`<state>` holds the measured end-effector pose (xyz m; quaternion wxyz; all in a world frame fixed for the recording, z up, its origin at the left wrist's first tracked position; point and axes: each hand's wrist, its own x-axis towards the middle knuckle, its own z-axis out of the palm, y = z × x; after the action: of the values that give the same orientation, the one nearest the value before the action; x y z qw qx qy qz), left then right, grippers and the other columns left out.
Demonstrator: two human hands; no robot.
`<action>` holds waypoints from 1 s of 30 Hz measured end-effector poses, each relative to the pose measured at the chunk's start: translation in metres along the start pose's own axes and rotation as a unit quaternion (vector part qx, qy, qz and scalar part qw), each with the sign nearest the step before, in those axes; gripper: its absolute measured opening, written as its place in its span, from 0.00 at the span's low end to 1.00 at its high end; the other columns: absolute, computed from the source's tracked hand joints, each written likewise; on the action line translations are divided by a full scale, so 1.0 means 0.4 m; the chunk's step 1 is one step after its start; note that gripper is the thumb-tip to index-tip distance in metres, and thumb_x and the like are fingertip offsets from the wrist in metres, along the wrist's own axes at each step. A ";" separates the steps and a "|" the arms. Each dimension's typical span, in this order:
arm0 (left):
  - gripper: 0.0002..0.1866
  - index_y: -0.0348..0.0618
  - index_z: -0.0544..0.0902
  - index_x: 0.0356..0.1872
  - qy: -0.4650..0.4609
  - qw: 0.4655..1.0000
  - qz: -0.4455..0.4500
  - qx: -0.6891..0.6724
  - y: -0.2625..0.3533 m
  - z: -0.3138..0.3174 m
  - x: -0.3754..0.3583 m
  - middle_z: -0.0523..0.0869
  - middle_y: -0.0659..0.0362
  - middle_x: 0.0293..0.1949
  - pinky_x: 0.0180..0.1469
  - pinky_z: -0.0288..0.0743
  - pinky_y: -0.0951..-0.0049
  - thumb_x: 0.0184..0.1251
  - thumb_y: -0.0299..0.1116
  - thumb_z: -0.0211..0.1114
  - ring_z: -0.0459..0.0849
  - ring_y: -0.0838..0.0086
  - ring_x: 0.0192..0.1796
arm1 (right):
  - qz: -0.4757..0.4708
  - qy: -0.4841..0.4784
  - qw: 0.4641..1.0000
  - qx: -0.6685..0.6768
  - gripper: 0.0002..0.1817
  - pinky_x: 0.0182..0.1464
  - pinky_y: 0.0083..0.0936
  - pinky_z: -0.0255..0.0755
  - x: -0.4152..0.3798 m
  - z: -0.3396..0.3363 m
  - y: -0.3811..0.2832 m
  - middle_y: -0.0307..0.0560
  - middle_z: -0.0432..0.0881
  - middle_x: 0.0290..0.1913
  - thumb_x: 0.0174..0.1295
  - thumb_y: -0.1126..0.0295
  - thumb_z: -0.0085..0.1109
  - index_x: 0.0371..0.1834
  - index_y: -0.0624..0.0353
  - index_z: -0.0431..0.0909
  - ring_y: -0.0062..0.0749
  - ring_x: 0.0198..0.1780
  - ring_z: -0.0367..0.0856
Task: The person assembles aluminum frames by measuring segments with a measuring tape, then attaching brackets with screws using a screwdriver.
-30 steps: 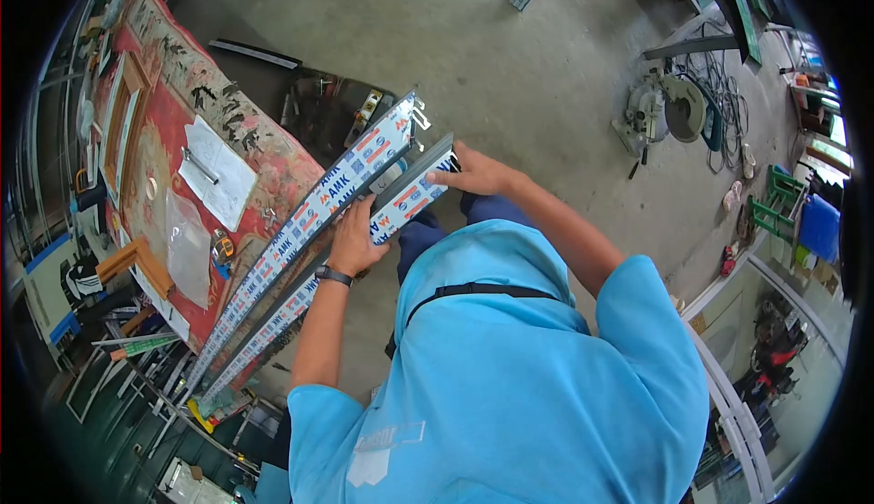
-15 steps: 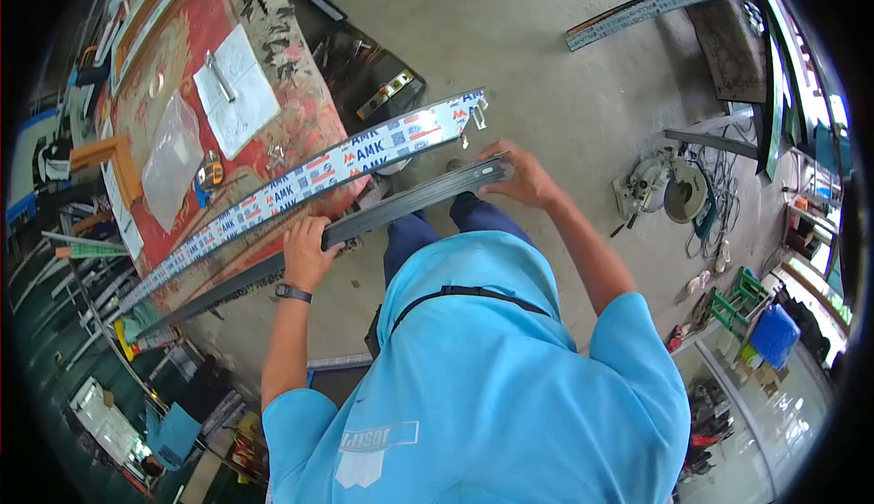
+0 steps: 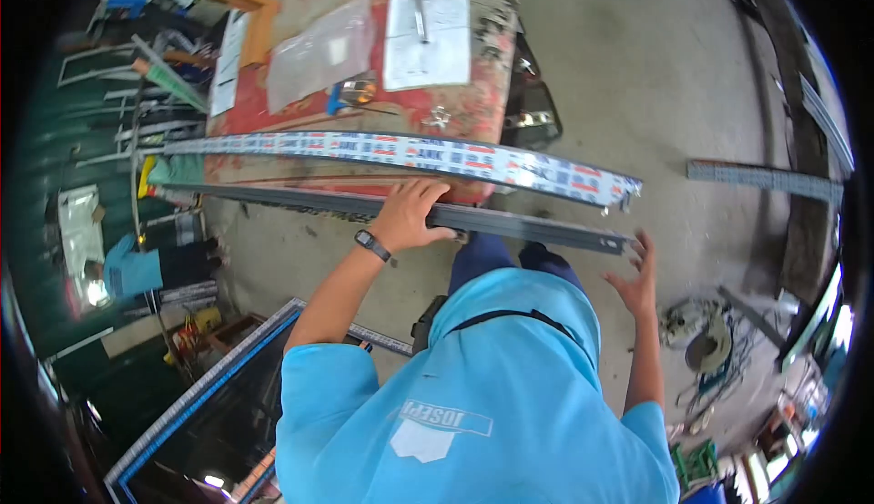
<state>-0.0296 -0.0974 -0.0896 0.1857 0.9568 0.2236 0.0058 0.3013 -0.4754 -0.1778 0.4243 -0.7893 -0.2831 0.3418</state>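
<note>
A long dark grey metal profile [image 3: 519, 224] runs along the near edge of the table in front of my body. My left hand [image 3: 410, 217] is closed around it near its middle, fingers over the top and thumb on the near side. At the profile's right end, my right hand [image 3: 640, 278] has its fingers and thumb spread, just beside the tip, and grips nothing. Beyond it lies a second profile [image 3: 382, 149] covered in printed white and blue protective film, with a small metal piece at its right end.
The red-patterned table [image 3: 482, 112] carries a paper sheet [image 3: 455, 58] under a metal tool [image 3: 421, 17], a clear plastic bag [image 3: 319, 58] and a tape measure [image 3: 357, 92]. A circular saw machine [image 3: 696, 336] stands on the floor at right. A dark framed panel [image 3: 209, 404] lies lower left. Another person [image 3: 137, 267] is at far left.
My right hand has let go of the grey profile's end and opened beside it. My left hand still holds the profile. The view has turned, so the profiles now lie nearly level.
</note>
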 end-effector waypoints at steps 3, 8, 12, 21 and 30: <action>0.29 0.42 0.81 0.58 0.129 0.990 -0.029 -0.058 -0.062 -0.059 0.046 0.87 0.48 0.53 0.54 0.78 0.49 0.61 0.47 0.80 0.85 0.48 0.54 | -0.063 0.115 0.991 -0.027 0.52 0.67 0.41 0.70 -0.051 -0.007 -0.056 0.53 0.68 0.77 0.51 0.75 0.81 0.80 0.56 0.61 0.45 0.72 0.72; 0.11 0.40 0.87 0.42 0.108 0.989 -0.078 -0.072 -0.308 -0.049 0.200 0.90 0.51 0.38 0.46 0.82 0.59 0.64 0.34 0.75 0.89 0.57 0.41 | -0.156 0.225 0.960 -0.051 0.27 0.59 0.33 0.73 0.013 0.082 -0.236 0.51 0.79 0.60 0.61 0.80 0.72 0.64 0.61 0.75 0.36 0.55 0.78; 0.07 0.38 0.88 0.36 -0.040 0.976 -0.107 -0.186 -0.395 0.018 0.335 0.90 0.51 0.31 0.41 0.83 0.62 0.59 0.30 0.75 0.90 0.58 0.34 | -0.183 0.100 0.978 0.023 0.12 0.51 0.26 0.77 0.155 0.234 -0.455 0.45 0.84 0.42 0.66 0.80 0.68 0.51 0.64 0.81 0.27 0.43 0.81; 0.08 0.38 0.89 0.38 -0.062 0.931 -0.020 -0.360 -0.303 -0.149 0.311 0.93 0.52 0.34 0.40 0.83 0.68 0.61 0.29 0.75 0.91 0.70 0.35 | 0.206 -0.092 0.821 0.524 0.20 0.58 0.31 0.79 0.343 0.642 -0.699 0.51 0.83 0.58 0.83 0.62 0.50 0.67 0.66 0.73 0.30 0.55 0.82; 0.09 0.46 0.88 0.47 -0.017 0.997 -0.041 0.066 -0.678 -0.109 0.180 0.89 0.53 0.37 0.43 0.82 0.49 0.71 0.34 0.65 0.89 0.51 0.41 | 0.200 -0.082 0.805 0.552 0.13 0.56 0.30 0.81 0.306 0.699 -0.600 0.45 0.81 0.52 0.82 0.73 0.47 0.64 0.64 0.72 0.29 0.50 0.81</action>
<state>-0.0843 0.1745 -0.1513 0.1263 0.9570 0.2592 -0.0322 0.1200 -0.1368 -0.1207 0.6857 -0.4300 0.0842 0.5812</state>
